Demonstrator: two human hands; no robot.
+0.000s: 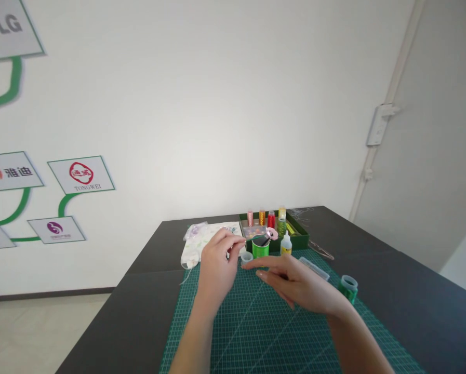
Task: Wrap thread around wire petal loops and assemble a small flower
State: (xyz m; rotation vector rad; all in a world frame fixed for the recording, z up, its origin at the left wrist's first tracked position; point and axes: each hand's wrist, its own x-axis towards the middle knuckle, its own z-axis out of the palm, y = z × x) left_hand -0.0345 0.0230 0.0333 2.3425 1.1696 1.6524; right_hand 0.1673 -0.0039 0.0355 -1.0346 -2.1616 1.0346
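My left hand point(222, 257) is raised over the cutting mat, its thumb and fingertips pinched together. Whatever is in that pinch is too fine to make out. Facing it from the right is my right hand point(293, 278), index finger stretched out and thumb apart below it, with nothing visible between them. A small clear cup point(247, 258) stands just behind the right index fingertip. Behind both hands is a bright green tin point(260, 250) with dark-handled tools and a pink piece sticking out. A white glue bottle point(286, 244) with a yellow label stands beside the tin.
A dark green box point(301, 241) holds several thread spools, including a red spool point(271, 220). White patterned cloth point(205, 244) lies left. Right are a clear flat case point(314, 268), a green thread spool point(348, 289) and tweezers point(321, 250). A green gridded cutting mat point(256, 332) covers the black table point(147, 306).
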